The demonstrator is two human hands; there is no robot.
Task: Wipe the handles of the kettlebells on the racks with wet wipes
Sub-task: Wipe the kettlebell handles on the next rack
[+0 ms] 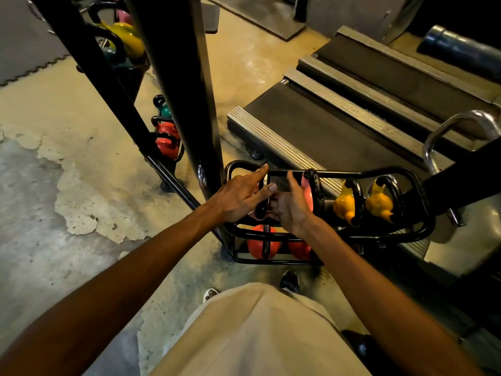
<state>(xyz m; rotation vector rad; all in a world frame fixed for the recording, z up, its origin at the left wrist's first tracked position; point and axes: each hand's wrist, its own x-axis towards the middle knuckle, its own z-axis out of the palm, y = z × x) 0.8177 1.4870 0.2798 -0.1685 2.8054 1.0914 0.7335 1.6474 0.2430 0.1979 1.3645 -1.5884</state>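
Left hand [238, 196] spread over black handle [261, 204] of pink kettlebell [307, 195] on rack [423, 202] top shelf, fingers extended. Right hand [291, 204] half open beside it, touching; wipe not visible. Two yellow kettlebells [344, 204] further right, red ones [260, 245] on shelf below.

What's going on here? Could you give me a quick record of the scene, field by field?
place: gym floor beside treadmills
rack: black tube rack, two tiers
top tier: pink kettlebells, two yellow kettlebells
lower tier: red kettlebells
left hand: on a black handle, fingers spread
right hand: next to it, at the same kettlebell
wipe: cannot tell
mirror: reflects more kettlebells at left
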